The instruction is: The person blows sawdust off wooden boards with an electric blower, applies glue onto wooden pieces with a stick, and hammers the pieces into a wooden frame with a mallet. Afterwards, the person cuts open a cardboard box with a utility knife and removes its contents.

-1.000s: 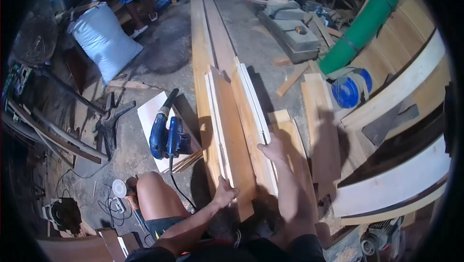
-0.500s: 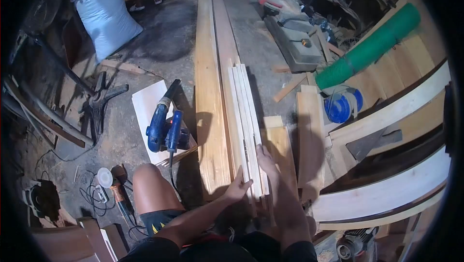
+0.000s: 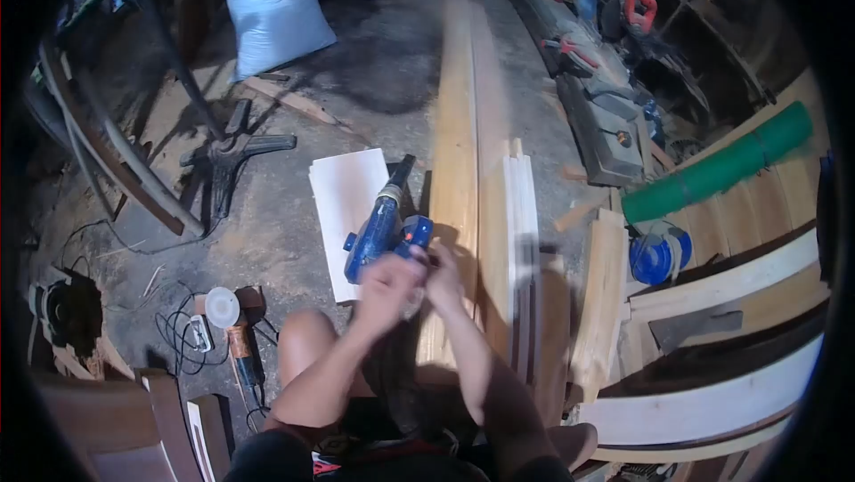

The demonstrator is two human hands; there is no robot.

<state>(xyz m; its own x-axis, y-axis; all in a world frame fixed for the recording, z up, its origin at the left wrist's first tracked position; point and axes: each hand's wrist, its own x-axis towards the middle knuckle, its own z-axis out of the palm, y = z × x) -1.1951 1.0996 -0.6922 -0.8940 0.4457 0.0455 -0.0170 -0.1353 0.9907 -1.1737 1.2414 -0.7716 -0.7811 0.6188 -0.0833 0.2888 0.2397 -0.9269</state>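
My left grip (image 3: 388, 291) and right grip (image 3: 443, 283) have moved off the narrow strips (image 3: 522, 233) to the blue blower (image 3: 378, 227). Long planks (image 3: 456, 144) run just right of the blower; the strips lie farther to its right. Pale boards (image 3: 346, 184) sit beneath it. At its near end my grips nearly meet, fingers curled, blurred; I cannot tell whether either pinches anything.

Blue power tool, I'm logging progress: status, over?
Left hand, right hand close together at blue power tool. Grip unclear, blurred. Hands cover part of it.
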